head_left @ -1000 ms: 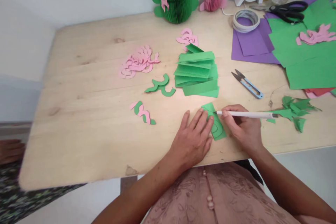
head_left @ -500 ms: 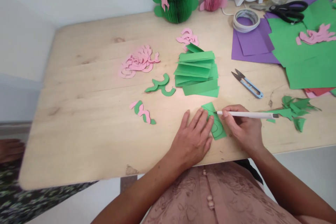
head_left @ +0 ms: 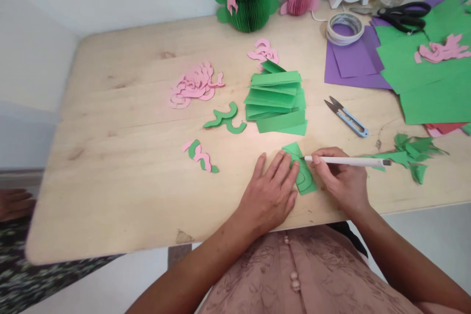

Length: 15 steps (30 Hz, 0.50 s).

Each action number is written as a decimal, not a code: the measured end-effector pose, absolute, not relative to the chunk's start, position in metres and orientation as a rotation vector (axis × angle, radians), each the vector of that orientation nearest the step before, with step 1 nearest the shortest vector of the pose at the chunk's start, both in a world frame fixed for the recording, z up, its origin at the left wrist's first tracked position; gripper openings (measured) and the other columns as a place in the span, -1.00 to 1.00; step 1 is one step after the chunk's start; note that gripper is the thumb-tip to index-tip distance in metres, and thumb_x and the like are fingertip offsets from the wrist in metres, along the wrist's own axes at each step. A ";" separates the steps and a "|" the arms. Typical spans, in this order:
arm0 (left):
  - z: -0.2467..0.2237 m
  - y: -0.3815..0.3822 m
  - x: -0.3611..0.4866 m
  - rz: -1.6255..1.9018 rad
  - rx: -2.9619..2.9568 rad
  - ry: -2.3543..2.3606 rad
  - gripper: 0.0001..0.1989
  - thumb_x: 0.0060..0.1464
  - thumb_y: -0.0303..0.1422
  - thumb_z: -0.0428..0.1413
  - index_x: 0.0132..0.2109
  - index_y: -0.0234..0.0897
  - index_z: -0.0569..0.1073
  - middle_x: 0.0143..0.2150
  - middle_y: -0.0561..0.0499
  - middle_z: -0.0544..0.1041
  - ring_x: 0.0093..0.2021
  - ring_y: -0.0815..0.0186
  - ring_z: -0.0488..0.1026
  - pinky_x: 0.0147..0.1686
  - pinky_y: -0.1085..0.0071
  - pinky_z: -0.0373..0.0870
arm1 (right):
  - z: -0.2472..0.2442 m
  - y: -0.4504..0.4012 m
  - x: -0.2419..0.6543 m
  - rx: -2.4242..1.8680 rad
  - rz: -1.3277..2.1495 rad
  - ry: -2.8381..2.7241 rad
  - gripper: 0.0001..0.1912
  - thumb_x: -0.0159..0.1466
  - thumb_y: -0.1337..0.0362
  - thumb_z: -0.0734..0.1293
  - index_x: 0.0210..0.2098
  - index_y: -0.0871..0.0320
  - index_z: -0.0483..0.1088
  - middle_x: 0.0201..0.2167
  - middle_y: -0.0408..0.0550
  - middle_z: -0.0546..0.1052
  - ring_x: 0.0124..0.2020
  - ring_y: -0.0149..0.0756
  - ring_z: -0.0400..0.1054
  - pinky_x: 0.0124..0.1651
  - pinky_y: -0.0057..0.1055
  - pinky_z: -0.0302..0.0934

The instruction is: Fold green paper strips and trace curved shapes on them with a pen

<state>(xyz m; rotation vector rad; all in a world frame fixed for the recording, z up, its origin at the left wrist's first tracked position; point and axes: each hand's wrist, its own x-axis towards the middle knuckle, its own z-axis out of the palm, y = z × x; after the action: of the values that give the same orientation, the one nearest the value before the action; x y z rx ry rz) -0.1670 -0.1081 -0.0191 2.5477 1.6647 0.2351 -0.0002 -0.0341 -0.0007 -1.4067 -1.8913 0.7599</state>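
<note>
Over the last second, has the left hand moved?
No visible shift: the left hand keeps its place on the table, judged against the piled green strips.

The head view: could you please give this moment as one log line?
left hand: fingers on green paper; right hand: gripping white pen, tip at paper; nearby: blue snips, green scraps

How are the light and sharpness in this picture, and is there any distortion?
Head view, centre: soft light, faint shadows; left hand, right hand and pen look fairly clear. Head view, left edge: another person's hand is dim and soft. Head view: pinkish haze around the biggest pink pile; the table edges bow slightly, perhaps lens distortion.
</note>
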 end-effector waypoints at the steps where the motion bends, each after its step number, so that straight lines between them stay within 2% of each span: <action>1: -0.019 -0.108 -0.167 0.238 2.547 1.665 -0.46 0.27 -0.21 -0.07 0.30 -0.39 0.21 0.33 -0.22 0.24 0.38 0.03 0.06 0.30 -0.10 0.00 | -0.001 -0.034 0.000 -1.406 0.760 -1.891 -0.83 0.25 0.18 0.29 -0.39 0.12 0.44 -0.51 -0.14 0.53 -0.53 -0.38 0.38 -0.47 -0.47 0.27; 15: -0.019 -0.108 -0.167 0.229 2.548 1.668 -0.46 0.27 -0.21 -0.08 0.30 -0.38 0.21 0.33 -0.21 0.24 0.38 0.04 0.05 0.31 -0.10 -0.01 | -0.003 -0.036 0.002 -1.396 0.769 -1.899 -0.82 0.26 0.17 0.29 -0.38 0.12 0.44 -0.49 -0.14 0.53 -0.51 -0.37 0.39 -0.46 -0.47 0.29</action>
<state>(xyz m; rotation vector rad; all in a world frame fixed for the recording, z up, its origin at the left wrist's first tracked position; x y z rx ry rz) -0.1667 -0.1080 -0.0191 2.5481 1.6685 0.2295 0.0022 -0.0356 -0.0025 -1.3964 -1.8988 0.7689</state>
